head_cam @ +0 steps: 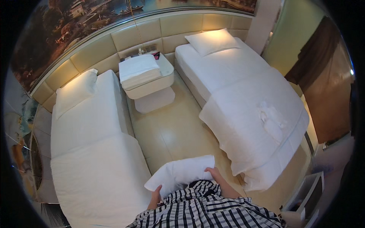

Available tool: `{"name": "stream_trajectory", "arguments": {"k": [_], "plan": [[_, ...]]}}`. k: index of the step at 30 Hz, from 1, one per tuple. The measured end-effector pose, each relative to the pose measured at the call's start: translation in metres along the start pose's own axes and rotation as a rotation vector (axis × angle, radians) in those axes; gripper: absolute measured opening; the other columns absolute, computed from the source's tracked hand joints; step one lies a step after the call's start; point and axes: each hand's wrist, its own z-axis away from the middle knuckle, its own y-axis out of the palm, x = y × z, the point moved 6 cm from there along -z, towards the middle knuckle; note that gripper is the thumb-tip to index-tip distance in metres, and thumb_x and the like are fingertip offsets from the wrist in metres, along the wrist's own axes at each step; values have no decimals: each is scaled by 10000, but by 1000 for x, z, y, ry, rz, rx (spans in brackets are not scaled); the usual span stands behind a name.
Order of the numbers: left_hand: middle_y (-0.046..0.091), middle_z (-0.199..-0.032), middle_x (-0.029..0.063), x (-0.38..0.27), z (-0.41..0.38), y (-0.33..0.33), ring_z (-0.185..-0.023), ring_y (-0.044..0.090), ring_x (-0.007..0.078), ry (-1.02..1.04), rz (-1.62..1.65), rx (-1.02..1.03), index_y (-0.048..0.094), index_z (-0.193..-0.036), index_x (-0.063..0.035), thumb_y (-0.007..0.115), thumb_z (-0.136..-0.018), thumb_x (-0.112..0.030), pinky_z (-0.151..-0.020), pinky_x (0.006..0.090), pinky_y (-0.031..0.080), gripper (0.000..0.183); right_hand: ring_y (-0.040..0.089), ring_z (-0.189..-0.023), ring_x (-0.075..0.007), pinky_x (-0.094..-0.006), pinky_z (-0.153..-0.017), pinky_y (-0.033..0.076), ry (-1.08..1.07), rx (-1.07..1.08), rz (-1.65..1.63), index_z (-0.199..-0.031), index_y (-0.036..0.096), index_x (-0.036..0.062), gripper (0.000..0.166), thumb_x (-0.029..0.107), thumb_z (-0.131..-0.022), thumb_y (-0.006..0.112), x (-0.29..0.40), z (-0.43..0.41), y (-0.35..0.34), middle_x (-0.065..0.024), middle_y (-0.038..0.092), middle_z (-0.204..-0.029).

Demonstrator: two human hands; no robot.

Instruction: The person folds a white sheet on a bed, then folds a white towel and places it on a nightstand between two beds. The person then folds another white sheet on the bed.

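Observation:
A white folded cloth (182, 172) is stretched between my two hands, close to my body at the bottom centre. My left hand (156, 193) grips its left end, thumb on top. At its right end my right hand (212, 172) holds the edge; the fingers of both hands are partly hidden beneath the cloth. To the left lies a bed (85, 148) with white bedding and a white pillow (78, 91). On the right, another bed (216, 77) carries a white pillow (214, 41), a spread white cover (242, 114) and a small crumpled white item (271, 122).
Between the beds stands a pale bedside table (168, 74) bearing a stack of folded white linens (139, 69) and a small pink and black item (156, 55). A padded headboard (137, 31) runs along the wall. Brown curtains (328, 99) hang at the right.

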Motion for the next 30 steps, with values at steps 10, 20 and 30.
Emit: {"name": "stream_trajectory", "arguments": {"k": [10,20,30], "plan": [[640,-1006,135,-320,-29,175,-904,608,240,579,-498,-345,581,-1070,46,753,-681,-140,-812,341,471,464,611,-779,-253,-343,-699,485,-56,20,-252,-931,618,-47,449,165,-548,717,224,-157,87,-131,637,-895],[633,-984,118,-581,-119,218,-881,600,227,773,-308,-383,584,-1035,35,763,-645,-79,-811,340,468,444,601,-891,-177,-311,-796,477,-294,221,-134,-1058,585,-16,471,47,-623,754,488,-281,184,-87,639,-996],[588,-1102,141,-872,-244,319,-1005,568,243,625,-195,22,490,-1176,54,732,-696,-117,-856,349,465,564,613,-906,-212,-334,-792,493,-353,137,-174,-1087,569,-34,484,62,-649,750,774,-348,258,-125,628,-1026]]}}
